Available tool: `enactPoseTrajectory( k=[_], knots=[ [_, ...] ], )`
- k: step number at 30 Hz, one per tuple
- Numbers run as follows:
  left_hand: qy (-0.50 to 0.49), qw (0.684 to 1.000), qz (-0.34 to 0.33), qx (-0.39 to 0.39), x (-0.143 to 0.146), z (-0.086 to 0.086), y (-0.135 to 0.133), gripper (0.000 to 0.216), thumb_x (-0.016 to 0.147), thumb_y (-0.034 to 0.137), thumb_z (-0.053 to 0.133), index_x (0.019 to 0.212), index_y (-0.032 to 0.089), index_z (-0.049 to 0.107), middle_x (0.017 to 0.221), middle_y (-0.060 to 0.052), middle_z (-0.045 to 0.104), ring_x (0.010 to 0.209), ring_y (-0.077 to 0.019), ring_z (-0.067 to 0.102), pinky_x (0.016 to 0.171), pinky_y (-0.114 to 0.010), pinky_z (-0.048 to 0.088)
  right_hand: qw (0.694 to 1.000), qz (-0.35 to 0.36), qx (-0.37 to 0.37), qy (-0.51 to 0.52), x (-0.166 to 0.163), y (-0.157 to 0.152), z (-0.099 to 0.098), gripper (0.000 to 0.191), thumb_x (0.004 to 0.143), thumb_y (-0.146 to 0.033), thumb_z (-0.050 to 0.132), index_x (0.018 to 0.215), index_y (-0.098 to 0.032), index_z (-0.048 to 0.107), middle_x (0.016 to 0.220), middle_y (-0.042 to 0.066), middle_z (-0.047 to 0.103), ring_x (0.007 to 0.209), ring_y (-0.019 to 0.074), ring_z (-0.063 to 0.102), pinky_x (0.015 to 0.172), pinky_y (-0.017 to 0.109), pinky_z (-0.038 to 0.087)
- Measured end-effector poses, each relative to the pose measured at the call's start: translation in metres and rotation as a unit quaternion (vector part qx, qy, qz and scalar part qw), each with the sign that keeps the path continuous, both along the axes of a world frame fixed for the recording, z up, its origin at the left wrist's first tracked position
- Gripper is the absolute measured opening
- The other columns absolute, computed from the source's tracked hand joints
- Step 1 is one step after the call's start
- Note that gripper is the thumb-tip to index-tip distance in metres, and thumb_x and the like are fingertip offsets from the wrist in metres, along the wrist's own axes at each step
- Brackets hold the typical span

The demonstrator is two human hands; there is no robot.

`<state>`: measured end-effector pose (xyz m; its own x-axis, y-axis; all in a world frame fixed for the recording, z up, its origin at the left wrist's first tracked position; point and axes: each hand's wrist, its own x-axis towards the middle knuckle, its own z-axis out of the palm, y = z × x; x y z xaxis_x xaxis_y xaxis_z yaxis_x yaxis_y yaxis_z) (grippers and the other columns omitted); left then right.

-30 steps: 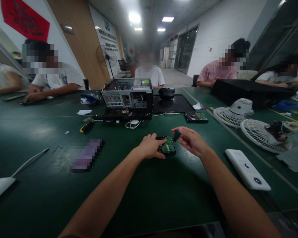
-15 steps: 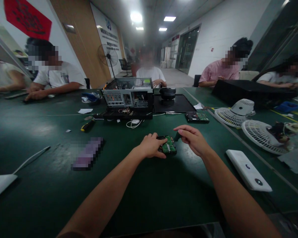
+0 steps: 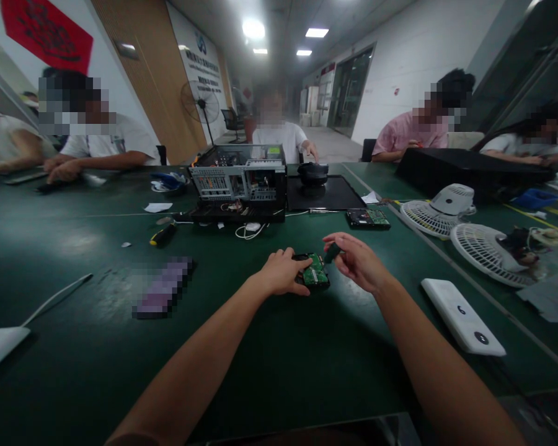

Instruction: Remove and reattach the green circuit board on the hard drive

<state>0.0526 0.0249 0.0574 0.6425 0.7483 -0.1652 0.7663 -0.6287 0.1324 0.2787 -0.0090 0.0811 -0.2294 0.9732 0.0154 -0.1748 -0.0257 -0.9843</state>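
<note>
One right grip (image 3: 359,265) — pinched; dark object (image 3: 332,253) inside

Ceiling lights (image 3: 253,28) glare hazily above the dim green tabletop (image 3: 279,371)

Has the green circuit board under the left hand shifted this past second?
No: against the open computer case, the green circuit board shows no visible shift.

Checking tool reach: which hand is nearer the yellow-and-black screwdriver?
Left. The left hand is on the green board, right of the screwdriver; the right hand is farther right, past the board.
</note>
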Motion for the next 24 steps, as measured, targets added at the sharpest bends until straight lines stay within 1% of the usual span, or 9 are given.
enactPoseTrajectory(
  k=[3,4,6,9,12,15,18,22,24],
  knots=[
    [0.002,1.000,0.001,-0.003,0.000,0.001,0.000,0.093,0.075,0.083,0.060,0.155,0.042,0.035,0.142,-0.014,0.043,0.121,-0.0394,0.051,0.099,-0.049,0.042,0.999,-0.034,0.005,-0.011,0.000,0.003,-0.003,0.034,0.089,-0.056,0.064,0.100,-0.024,0.063,0.061,-0.005,0.057,0.041,0.0075,0.043,0.033,0.020,0.019],
    [0.002,1.000,0.001,-0.003,0.000,0.001,-0.001,0.094,0.075,0.083,0.060,0.155,0.043,0.035,0.143,-0.014,0.043,0.121,-0.0393,0.050,0.099,-0.049,0.042,0.999,-0.046,0.016,-0.023,0.000,0.004,-0.005,0.035,0.089,-0.057,0.065,0.099,-0.024,0.063,0.056,-0.006,0.054,0.041,0.0082,0.044,0.034,0.019,0.021],
    [0.002,1.000,0.003,-0.004,0.000,0.002,-0.001,0.094,0.074,0.083,0.060,0.155,0.042,0.035,0.143,-0.014,0.043,0.122,-0.0394,0.050,0.100,-0.048,0.042,0.994,-0.077,0.049,-0.054,0.000,0.006,-0.008,0.035,0.087,-0.057,0.068,0.095,-0.023,0.061,0.055,-0.006,0.055,0.042,0.0089,0.047,0.035,0.020,0.026],
    [0.003,1.000,0.003,-0.003,0.001,0.001,0.000,0.094,0.074,0.083,0.060,0.155,0.042,0.036,0.141,-0.014,0.044,0.121,-0.0396,0.050,0.100,-0.049,0.042,0.984,-0.123,0.092,-0.086,-0.001,0.008,-0.013,0.037,0.083,-0.053,0.074,0.089,-0.023,0.056,0.063,-0.003,0.062,0.044,0.0091,0.050,0.037,0.021,0.032],
    [0.002,1.000,0.004,0.001,0.001,0.001,0.000,0.094,0.073,0.083,0.061,0.155,0.043,0.036,0.140,-0.013,0.045,0.120,-0.0397,0.051,0.099,-0.049,0.042,0.978,-0.141,0.119,-0.101,-0.003,0.008,-0.015,0.037,0.082,-0.051,0.075,0.095,-0.024,0.054,0.073,-0.003,0.064,0.044,0.0083,0.052,0.037,0.021,0.033],
    [-0.002,1.000,-0.001,0.005,0.000,0.000,0.000,0.094,0.074,0.084,0.060,0.155,0.043,0.036,0.140,-0.014,0.044,0.120,-0.0393,0.051,0.099,-0.049,0.043,0.972,-0.131,0.138,-0.140,-0.004,0.006,-0.013,0.040,0.083,-0.049,0.075,0.110,-0.025,0.057,0.076,-0.004,0.060,0.045,0.0079,0.053,0.037,0.021,0.035],
    [-0.002,1.000,-0.003,0.006,0.000,0.000,0.001,0.095,0.073,0.085,0.059,0.155,0.042,0.037,0.140,-0.014,0.044,0.120,-0.0395,0.051,0.098,-0.049,0.043,0.968,-0.106,0.145,-0.174,-0.004,0.004,-0.012,0.039,0.084,-0.044,0.074,0.115,-0.024,0.060,0.077,-0.004,0.059,0.049,0.0087,0.055,0.040,0.022,0.039],
    [0.004,1.000,0.000,-0.001,0.000,0.001,0.001,0.096,0.073,0.084,0.060,0.155,0.042,0.036,0.142,-0.014,0.043,0.120,-0.0389,0.050,0.099,-0.048,0.042,0.967,-0.096,0.159,-0.174,-0.003,0.004,-0.012,0.038,0.085,-0.043,0.071,0.115,-0.024,0.058,0.107,0.004,0.066,0.056,0.0098,0.060,0.044,0.025,0.045],
    [0.005,1.000,0.001,-0.005,0.000,0.002,0.000,0.096,0.073,0.084,0.061,0.155,0.042,0.035,0.142,-0.014,0.043,0.121,-0.0386,0.050,0.100,-0.048,0.042,0.963,-0.101,0.165,-0.188,-0.002,0.004,-0.014,0.037,0.086,-0.045,0.071,0.112,-0.024,0.058,0.107,0.005,0.067,0.056,0.0110,0.061,0.046,0.027,0.046]
  ],
)
